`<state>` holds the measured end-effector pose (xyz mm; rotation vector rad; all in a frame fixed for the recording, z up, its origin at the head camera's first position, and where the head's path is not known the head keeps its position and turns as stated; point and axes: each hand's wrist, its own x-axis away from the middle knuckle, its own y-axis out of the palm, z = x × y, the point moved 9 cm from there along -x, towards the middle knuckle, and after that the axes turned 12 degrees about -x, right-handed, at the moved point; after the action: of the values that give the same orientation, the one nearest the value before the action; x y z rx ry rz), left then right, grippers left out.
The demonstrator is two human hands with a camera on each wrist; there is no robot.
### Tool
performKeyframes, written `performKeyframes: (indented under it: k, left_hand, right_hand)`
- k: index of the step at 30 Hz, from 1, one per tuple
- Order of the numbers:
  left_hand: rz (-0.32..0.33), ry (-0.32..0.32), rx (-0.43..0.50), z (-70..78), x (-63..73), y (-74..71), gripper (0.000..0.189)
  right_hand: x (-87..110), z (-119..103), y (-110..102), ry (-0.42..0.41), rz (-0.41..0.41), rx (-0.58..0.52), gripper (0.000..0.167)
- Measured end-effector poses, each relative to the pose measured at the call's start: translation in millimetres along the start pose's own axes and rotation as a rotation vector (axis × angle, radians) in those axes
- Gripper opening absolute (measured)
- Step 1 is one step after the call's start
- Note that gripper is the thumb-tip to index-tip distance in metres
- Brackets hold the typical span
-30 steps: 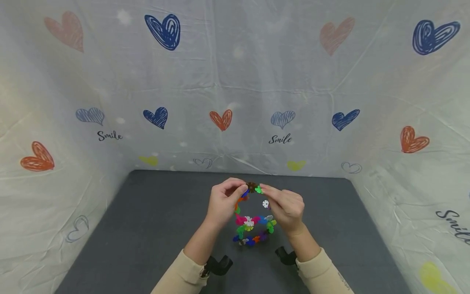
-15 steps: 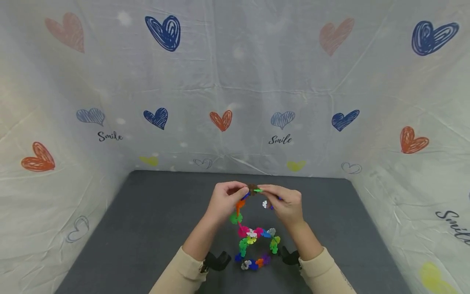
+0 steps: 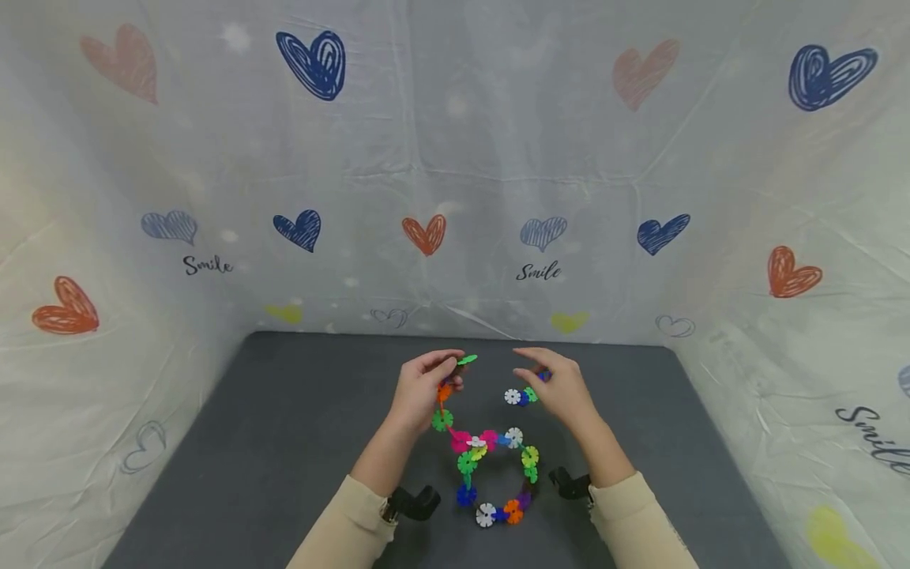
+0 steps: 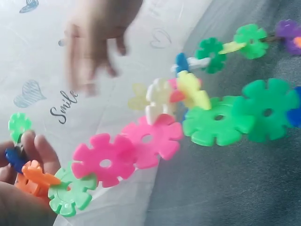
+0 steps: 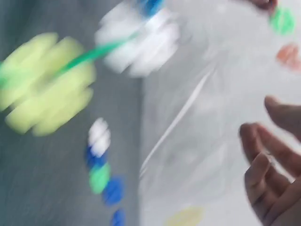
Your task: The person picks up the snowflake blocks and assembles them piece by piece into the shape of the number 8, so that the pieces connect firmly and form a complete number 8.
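My left hand (image 3: 419, 387) pinches the upper end of a chain of colourful flower-shaped interlocking discs, and a green disc (image 3: 467, 359) sticks out past its fingertips. From that hand the chain runs down through orange, green and pink discs (image 4: 105, 162) to a closed ring whose lower side has an orange disc (image 3: 513, 512). My right hand (image 3: 565, 387) holds nothing; thumb and fingers are parted, away from the chain. Below and behind it lies a short separate strip of white, blue and green discs (image 3: 524, 399), partly hidden by that hand in the head view.
The dark grey table (image 3: 320, 442) spreads around the hands. A pale curtain (image 3: 455, 158) printed with hearts closes off the back and sides. Black curved wrist mounts (image 3: 415, 503) jut inward beside the ring of discs.
My right hand has let go of the green disc at the chain's end and moved right. The left hand has shifted slightly left with the chain; the ring hangs lower and nearer.
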<state>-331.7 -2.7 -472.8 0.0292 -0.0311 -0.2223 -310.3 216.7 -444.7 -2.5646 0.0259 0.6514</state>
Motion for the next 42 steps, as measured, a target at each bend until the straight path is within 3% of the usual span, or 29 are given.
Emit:
performKeyframes:
  k: [3, 5, 9, 15, 18, 22, 29, 31, 37, 42]
  left_hand:
    - [0.076, -0.013, 0.065, -3.2, -0.2, -9.9, 0.029]
    - [0.102, -0.023, 0.083, -5.7, 0.1, -13.6, 0.03]
    - [0.104, -0.057, 0.075, -13.0, 1.8, -15.5, 0.03]
    - [0.052, -0.088, -0.002, -19.3, 1.7, -15.5, 0.028]
    - [0.029, -0.102, -0.07, -21.9, 2.3, -15.9, 0.028]
    - [0.014, -0.108, -0.134, -24.4, 4.6, -16.8, 0.028]
    - [-0.046, -0.063, -0.165, -22.5, 9.7, -11.9, 0.028]
    - [-0.079, -0.049, -0.177, -22.4, 11.0, -8.6, 0.028]
    - [-0.18, -0.011, -0.189, -23.5, 13.3, 3.1, 0.029]
    - [-0.154, 0.01, -0.195, -24.1, 12.8, 3.3, 0.028]
  right_hand:
    - [6.6, 54, -11, 0.242, -0.001, 0.066, 0.032]
    - [13.3, 86, -17, 0.348, 0.017, 0.114, 0.031]
    - [22.8, 130, -21, 0.427, 0.007, 0.248, 0.034]
    - [26.6, 161, -10, 0.493, -0.16, 0.438, 0.05]
    - [27.8, 163, -8, 0.488, -0.183, 0.47, 0.048]
    - [30.0, 162, -11, 0.479, -0.108, 0.4, 0.036]
    - [40.4, 173, -20, 0.646, -0.032, 0.206, 0.031]
    - [42.6, 169, -22, 0.657, -0.002, 0.173, 0.029]
    - [39.3, 124, -19, 0.535, 0.15, 0.055, 0.026]
    - [29.1, 72, -5, 0.451, 0.178, -0.121, 0.026]
